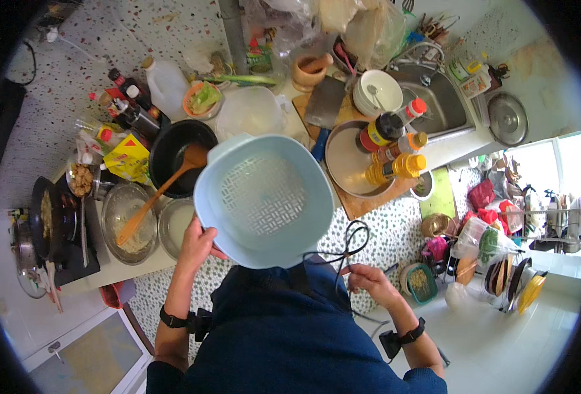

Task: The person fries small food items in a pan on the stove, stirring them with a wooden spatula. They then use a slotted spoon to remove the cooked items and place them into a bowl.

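My left hand point(197, 244) grips the near left rim of a light blue plastic colander point(270, 197), thumb over the edge. Its slotted bottom faces me, and it hangs in front of my body at the counter edge. My right hand point(371, 284) is to the right of the colander, apart from it, with the fingers bent. A looped black cable point(347, 253) passes by its fingertips; whether they pinch it is unclear. Left of the colander, a wooden spatula point(162, 197) leans from a black pot point(165, 147) across a steel bowl point(133, 246) with pale residue.
A steel basin point(342, 157) with bottles of sauce and oil is on a wooden board point(354, 209), near a cleaver point(325, 103). White bowls point(376, 91) stand by the sink point(435, 103). A black wok point(46, 216) is at far left, and a teal basket point(420, 285) is right.
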Demonstrator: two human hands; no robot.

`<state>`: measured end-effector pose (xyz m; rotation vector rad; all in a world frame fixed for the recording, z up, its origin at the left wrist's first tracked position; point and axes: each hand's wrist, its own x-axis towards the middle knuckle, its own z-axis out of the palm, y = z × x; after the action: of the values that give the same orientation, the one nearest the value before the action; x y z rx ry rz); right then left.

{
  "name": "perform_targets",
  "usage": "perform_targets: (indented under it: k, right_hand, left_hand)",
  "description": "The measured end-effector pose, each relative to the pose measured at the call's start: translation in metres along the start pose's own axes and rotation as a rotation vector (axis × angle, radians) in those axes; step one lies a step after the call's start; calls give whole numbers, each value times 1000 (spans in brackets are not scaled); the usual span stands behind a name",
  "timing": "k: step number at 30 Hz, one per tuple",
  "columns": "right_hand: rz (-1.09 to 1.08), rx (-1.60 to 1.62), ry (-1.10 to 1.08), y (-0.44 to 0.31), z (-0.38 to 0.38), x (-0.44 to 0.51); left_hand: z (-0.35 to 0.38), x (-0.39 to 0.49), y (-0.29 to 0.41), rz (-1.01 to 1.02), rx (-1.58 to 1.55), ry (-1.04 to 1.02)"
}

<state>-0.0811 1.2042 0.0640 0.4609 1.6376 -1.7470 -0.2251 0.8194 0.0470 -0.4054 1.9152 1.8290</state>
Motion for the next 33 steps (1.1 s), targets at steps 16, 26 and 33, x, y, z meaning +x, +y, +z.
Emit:
perform_targets:
  k: [16,26,33]
  right_hand:
    - [567,-828,-172,154,-71,66]
    - [-337,-455,45,-68,-5,224]
    - [-210,33,198,-168,42,333]
  left_hand:
    - [-81,-64,20,24,-166,419]
    - [-92,-101,15,13,-226,511]
    - [-90,-128,1,52,-228,593]
